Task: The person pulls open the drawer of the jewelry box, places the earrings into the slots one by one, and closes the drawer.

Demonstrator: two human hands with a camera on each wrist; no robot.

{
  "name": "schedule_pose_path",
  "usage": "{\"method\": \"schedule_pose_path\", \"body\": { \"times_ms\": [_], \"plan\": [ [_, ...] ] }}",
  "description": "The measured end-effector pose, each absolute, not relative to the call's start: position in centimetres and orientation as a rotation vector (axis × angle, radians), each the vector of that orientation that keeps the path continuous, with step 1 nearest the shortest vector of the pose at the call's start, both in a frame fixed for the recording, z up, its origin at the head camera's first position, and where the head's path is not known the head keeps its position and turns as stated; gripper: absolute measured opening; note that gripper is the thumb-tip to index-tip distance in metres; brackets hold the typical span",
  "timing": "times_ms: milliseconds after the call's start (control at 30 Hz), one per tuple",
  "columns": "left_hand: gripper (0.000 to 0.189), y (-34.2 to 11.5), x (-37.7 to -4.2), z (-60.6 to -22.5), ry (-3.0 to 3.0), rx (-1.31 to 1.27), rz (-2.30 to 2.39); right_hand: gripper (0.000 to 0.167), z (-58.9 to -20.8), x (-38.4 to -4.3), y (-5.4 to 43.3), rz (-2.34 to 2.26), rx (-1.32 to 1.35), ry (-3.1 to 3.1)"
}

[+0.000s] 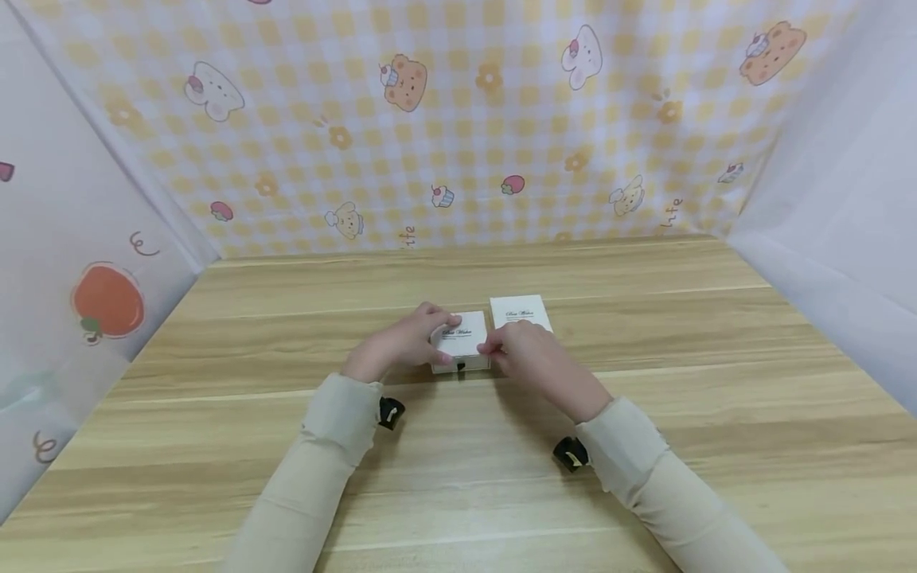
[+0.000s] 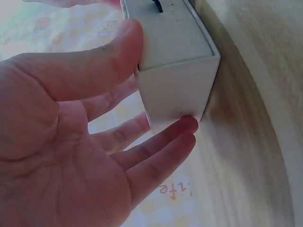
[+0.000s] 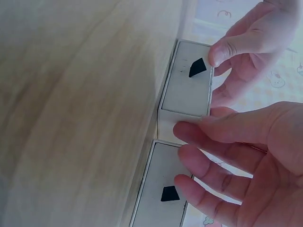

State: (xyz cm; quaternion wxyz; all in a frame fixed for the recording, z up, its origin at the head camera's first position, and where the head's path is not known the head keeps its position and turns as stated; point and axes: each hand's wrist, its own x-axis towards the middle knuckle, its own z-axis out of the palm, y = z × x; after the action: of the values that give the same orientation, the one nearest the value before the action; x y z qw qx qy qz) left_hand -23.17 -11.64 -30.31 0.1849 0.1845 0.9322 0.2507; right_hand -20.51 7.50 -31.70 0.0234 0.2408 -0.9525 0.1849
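A small white drawer box (image 1: 469,342) with "Best Wishes"-style lettering on its lid and a black pull tab on its front lies between both hands. My left hand (image 1: 401,344) grips its left end, thumb at the front top edge. In the left wrist view, the other fingers reach along the box's side (image 2: 175,92). My right hand (image 1: 540,362) pinches the box's right edge with thumb and index finger. In the right wrist view its remaining fingers hang over a second, matching white box (image 3: 158,172), which sits just to the right.
The wood-grain table (image 1: 458,477) spreads widely around the boxes. A yellow checked cloth (image 1: 458,119) with cartoon prints hangs behind it, with white cloth walls at both sides. Black wrist devices (image 1: 571,454) show beneath the sleeves.
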Motion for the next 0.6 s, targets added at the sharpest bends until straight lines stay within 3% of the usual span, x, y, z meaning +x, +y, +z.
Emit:
{"method": "schedule_pose_path", "body": {
  "times_ms": [600],
  "plan": [
    [0.062,-11.87,-23.9,-30.96,2.667,0.597,0.718,0.037,-31.86,-20.13,7.11,0.436,0.775,-2.985]
  ]
}}
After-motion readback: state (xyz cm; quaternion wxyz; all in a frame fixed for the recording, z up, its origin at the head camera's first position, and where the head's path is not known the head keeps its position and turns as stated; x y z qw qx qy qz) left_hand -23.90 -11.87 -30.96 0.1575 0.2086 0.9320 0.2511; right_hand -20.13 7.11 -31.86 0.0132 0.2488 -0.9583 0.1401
